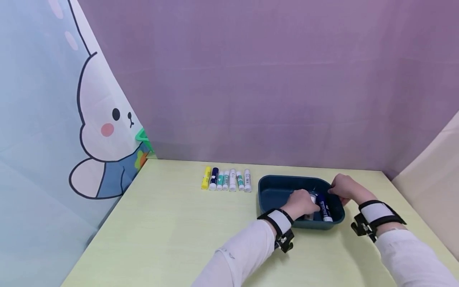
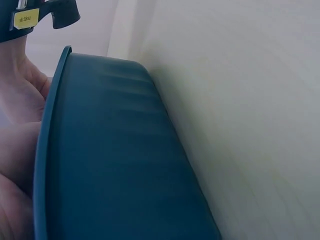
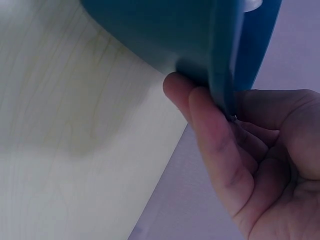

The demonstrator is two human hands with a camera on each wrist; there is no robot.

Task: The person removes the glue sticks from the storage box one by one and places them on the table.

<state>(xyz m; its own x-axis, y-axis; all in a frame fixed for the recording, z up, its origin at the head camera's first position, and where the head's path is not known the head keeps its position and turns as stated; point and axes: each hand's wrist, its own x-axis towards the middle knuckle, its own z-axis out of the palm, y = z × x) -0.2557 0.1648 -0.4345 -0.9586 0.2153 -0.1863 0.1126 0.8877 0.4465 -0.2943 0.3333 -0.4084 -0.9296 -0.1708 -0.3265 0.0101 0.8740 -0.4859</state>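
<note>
A dark blue plastic basin (image 1: 272, 195) rests on the right part of the table. My left hand (image 1: 300, 202) reaches over its near side, fingers curled down around a whitish glue stick (image 1: 309, 217) whose middle is hidden by the hand. Beside it in the basin lies a navy glue stick (image 1: 324, 208) with a white end. My right hand (image 3: 250, 145) pinches the basin's right rim, with the thumb inside and fingers outside. From the left wrist, the basin's outer wall (image 2: 115, 145) covers most of what the left hand (image 2: 17, 175) does.
Left of the basin, several glue sticks lie in a row: a yellow one (image 1: 206, 177), a navy-and-white one (image 1: 214, 178) and white ones (image 1: 232, 180), some with teal labels. A purple curtain (image 1: 269, 79) hangs behind the table (image 1: 161, 223). A green object (image 1: 143, 137) shows at the back left corner.
</note>
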